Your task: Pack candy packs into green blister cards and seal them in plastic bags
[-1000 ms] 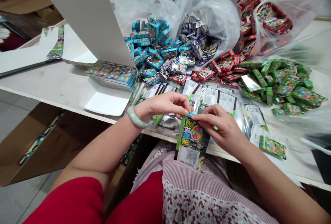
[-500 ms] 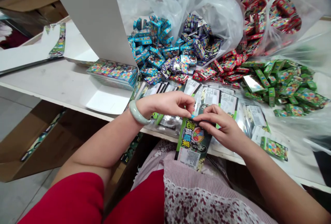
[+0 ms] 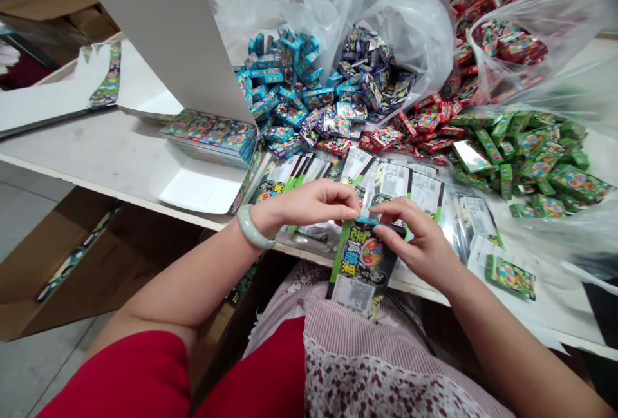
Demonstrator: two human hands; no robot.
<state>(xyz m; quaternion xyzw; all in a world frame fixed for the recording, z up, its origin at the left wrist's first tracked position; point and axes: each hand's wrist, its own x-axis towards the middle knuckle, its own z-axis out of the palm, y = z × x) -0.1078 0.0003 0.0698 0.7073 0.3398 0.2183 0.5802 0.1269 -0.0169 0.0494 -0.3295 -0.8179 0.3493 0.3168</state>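
Observation:
My right hand (image 3: 415,244) pinches the top edge of a green printed candy card (image 3: 362,270), which hangs down towards my lap. A thin teal strip (image 3: 381,221) runs along that top edge. My left hand (image 3: 311,207) sits just left of it, fingertips at the card's upper corner, with a pale jade bangle (image 3: 250,226) on the wrist. Beneath both hands lies an overlapping spread of similar cards in clear sleeves (image 3: 393,186). Heaps of small blue (image 3: 275,86), purple (image 3: 369,76), red (image 3: 425,122) and green (image 3: 526,157) candy boxes lie beyond them.
Clear plastic bags (image 3: 391,12) spill the heaps across a white table (image 3: 111,147). A white board (image 3: 154,25) stands at the back left, beside a row of boxes (image 3: 207,134). A lone green box (image 3: 510,277) lies at the right. A cardboard carton (image 3: 62,257) sits below the table's front edge.
The card has shifted slightly right and its teal top edge now shows more clearly. My left hand has drawn back a little, opening a small gap between my hands.

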